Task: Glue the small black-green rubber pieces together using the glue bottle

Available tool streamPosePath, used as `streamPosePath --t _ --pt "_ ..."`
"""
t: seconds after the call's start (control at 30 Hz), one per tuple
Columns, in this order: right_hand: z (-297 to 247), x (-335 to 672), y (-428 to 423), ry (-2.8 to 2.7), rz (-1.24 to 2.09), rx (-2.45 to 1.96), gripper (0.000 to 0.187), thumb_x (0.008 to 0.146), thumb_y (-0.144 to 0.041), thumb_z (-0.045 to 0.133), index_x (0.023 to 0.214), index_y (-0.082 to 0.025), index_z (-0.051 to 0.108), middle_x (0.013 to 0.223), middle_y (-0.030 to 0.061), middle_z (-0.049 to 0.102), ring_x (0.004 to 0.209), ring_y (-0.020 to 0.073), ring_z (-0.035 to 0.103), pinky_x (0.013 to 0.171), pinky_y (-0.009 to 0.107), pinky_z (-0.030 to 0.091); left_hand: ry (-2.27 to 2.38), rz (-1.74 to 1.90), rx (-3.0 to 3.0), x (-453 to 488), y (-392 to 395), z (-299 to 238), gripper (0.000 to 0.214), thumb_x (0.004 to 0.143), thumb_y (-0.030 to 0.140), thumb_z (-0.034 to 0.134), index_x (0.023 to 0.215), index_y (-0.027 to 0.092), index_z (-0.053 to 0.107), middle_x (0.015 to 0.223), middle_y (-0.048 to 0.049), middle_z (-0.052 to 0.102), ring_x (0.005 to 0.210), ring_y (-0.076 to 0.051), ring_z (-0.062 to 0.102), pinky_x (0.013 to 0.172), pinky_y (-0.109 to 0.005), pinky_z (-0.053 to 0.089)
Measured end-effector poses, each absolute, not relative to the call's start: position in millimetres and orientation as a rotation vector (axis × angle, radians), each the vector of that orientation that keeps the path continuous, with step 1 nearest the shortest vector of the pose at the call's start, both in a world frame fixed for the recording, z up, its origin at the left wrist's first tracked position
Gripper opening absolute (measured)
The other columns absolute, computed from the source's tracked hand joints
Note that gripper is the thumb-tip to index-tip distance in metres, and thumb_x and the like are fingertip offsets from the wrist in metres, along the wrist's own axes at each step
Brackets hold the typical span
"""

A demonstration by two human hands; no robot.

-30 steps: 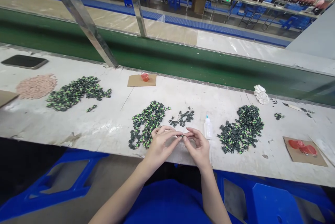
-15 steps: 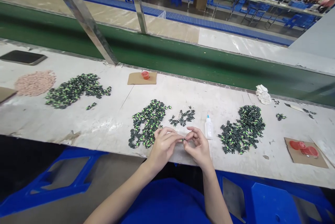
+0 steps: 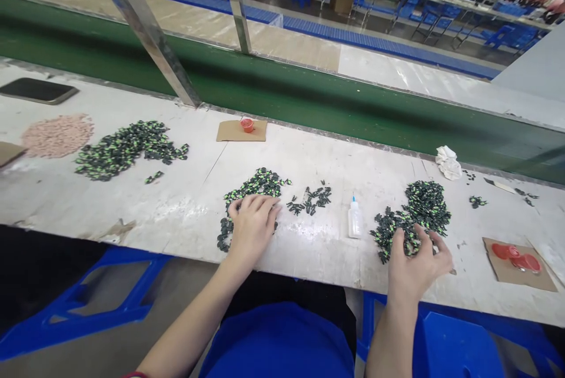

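Observation:
My left hand [image 3: 252, 226] lies palm down over the middle pile of small black-and-green pieces [image 3: 260, 181], its fingers bent and somewhat apart; what is under them is hidden. On the other side, my right hand [image 3: 417, 263] is open at the near edge of the right pile of black-and-green pieces [image 3: 426, 207]. Its fingers and thumb are spread, with no held piece visible. Between the hands are a loose scatter of small black pieces [image 3: 314, 198] and a clear squeeze bottle [image 3: 354, 222] with a blue needle tip, standing upright.
Farther left are another black-and-green pile [image 3: 123, 148], a heap of pinkish pieces [image 3: 59, 135] and a dark phone [image 3: 37, 89]. Red tubs sit on cardboard at the back [image 3: 229, 132] and right [image 3: 498, 269]. Crumpled white tissue [image 3: 448, 163] and a knife [image 3: 498, 185] lie back right. A metal post [image 3: 150, 36] rises behind.
My hands were together in front of the bottle, fingertips around a small dark piece. Now they are apart: the left has moved left over the middle pile, the right has moved to the right pile.

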State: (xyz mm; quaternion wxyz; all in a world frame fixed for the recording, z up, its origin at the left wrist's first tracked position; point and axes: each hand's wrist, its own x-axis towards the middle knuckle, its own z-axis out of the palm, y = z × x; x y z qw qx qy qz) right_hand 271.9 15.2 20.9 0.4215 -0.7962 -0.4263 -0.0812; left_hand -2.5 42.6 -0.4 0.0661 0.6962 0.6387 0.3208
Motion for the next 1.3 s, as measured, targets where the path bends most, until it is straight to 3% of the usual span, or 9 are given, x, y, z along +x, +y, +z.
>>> streamPosePath --t 0.07,0.17,0.33,0.47,0.57,0.67,0.77,0.93,1.3 --pt "15.8 266.0 20.3 -1.167 -0.279 -2.016 0.055 0.078 -0.058 0.056 0.106 -0.011 0.066 0.118 0.0221 0.052 0.116 0.0377 0.039 0.095 0.055 0.035 2.000 0.877 2.152 -7.0 50.3 1.7 0.016 0.090 0.025 0.052 0.091 0.022 0.067 0.092 -0.0097 0.071 0.094 -0.030 0.055 0.088 -0.050 0.029" --pt "-0.7 247.6 28.8 -1.373 -0.136 -2.036 0.066 0.075 -0.068 0.054 0.106 -0.011 0.066 0.111 0.0218 0.055 0.112 0.0393 0.036 0.094 0.058 0.030 2.027 0.742 2.249 -7.7 57.9 0.6 0.018 0.089 0.024 0.051 0.083 0.021 0.068 0.084 -0.0108 0.070 0.089 -0.030 0.053 0.084 -0.050 0.030" --pt "-19.1 228.1 38.6 -1.468 -0.065 -2.074 0.053 0.079 -0.062 0.052 0.094 -0.013 0.067 0.114 0.0224 0.052 0.112 0.0413 0.033 0.089 0.061 0.029 1.966 0.698 2.330 -9.2 63.0 -2.8 0.027 0.088 0.012 0.044 0.077 0.021 0.067 0.078 -0.0102 0.068 0.091 -0.030 0.052 0.084 -0.049 0.031" --pt "-8.7 230.0 35.8 -1.432 0.074 -1.899 0.051 0.082 -0.059 0.052 0.098 -0.013 0.065 0.104 0.0194 0.060 0.104 0.0349 0.047 0.088 0.052 0.039 1.746 0.790 2.260 -2.3 56.1 -1.2 0.024 0.091 0.015 0.045 0.087 0.022 0.068 0.087 -0.0085 0.072 0.092 -0.027 0.054 0.084 -0.046 0.031" --pt "2.2 228.4 26.6 -1.323 0.440 -1.765 0.049 0.075 -0.057 0.063 0.103 -0.016 0.065 0.093 0.0117 0.067 0.085 0.0269 0.059 0.076 0.040 0.048 1.543 0.798 2.169 11.4 45.1 -5.0 0.018 0.092 0.020 0.049 0.088 0.023 0.067 0.088 -0.0033 0.073 0.089 -0.022 0.056 0.084 -0.041 0.032" --pt "6.0 222.2 16.3 -1.190 0.621 -1.596 0.044 0.068 -0.049 0.072 0.097 -0.017 0.067 0.094 0.0090 0.070 0.081 0.0234 0.063 0.071 0.033 0.050 1.511 0.798 2.129 22.5 34.9 -12.2 0.015 0.090 0.021 0.054 0.083 0.024 0.068 0.086 -0.0019 0.072 0.090 -0.021 0.057 0.084 -0.039 0.032" --pt "2.8 216.1 10.2 -1.061 0.695 -1.504 0.035 0.067 -0.046 0.072 0.084 -0.016 0.068 0.076 0.0053 0.068 0.064 0.0186 0.060 0.059 0.029 0.048 1.568 0.842 2.075 23.8 28.4 -17.3 0.010 0.088 0.024 0.059 0.087 0.024 0.069 0.090 -0.0035 0.071 0.094 -0.022 0.057 0.081 -0.038 0.034" --pt "-1.8 207.6 8.5 -1.007 0.745 -1.527 0.032 0.069 -0.046 0.068 0.062 -0.016 0.062 0.051 -0.0013 0.054 0.046 0.0122 0.046 0.046 0.025 0.038 1.519 0.856 2.019 19.8 24.2 -17.6 0.012 0.086 0.021 0.062 0.097 0.024 0.066 0.099 -0.0028 0.072 0.101 -0.022 0.059 0.086 -0.038 0.036" --pt "-2.4 201.7 5.7 -1.128 0.815 -1.585 0.035 0.070 -0.045 0.068 0.056 -0.014 0.061 0.047 -0.0027 0.048 0.045 0.0098 0.041 0.042 0.021 0.033 1.630 0.850 1.902 27.1 27.2 -13.0 0.010 0.083 0.015 0.064 0.084 0.025 0.068 0.090 0.0020 0.074 0.089 -0.018 0.064 0.088 -0.038 0.032"
